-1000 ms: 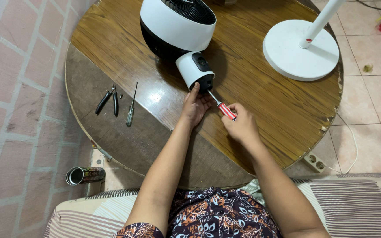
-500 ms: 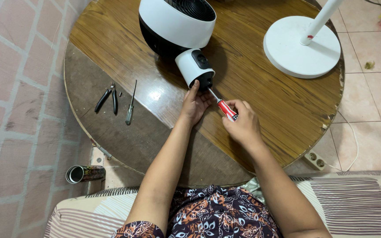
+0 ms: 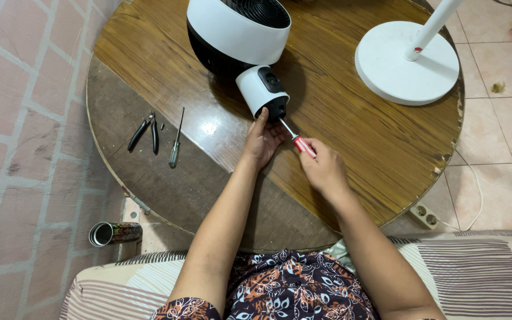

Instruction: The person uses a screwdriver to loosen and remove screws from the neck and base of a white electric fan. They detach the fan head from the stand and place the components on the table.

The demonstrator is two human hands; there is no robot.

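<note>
Gripping the red-handled screwdriver (image 3: 301, 144) as before, right hand (image 3: 325, 170) fingers now covering more handle; left hand (image 3: 262, 142) bracing fan neck (image 3: 262, 92).

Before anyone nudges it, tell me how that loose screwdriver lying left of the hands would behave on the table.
The spare screwdriver looks slim and round-handled, so it would probably roll on the glossy wooden table. Its thin metal shaft should stay stiff, and it likely lifts easily. The pliers beside it might stop a leftward roll.

Single head-worn camera, looking steeply down from above the seated person. Close range: round wooden table (image 3: 351, 130) fills the upper frame, lap at bottom, tiled floor (image 3: 505, 136) along the right edge.
</note>
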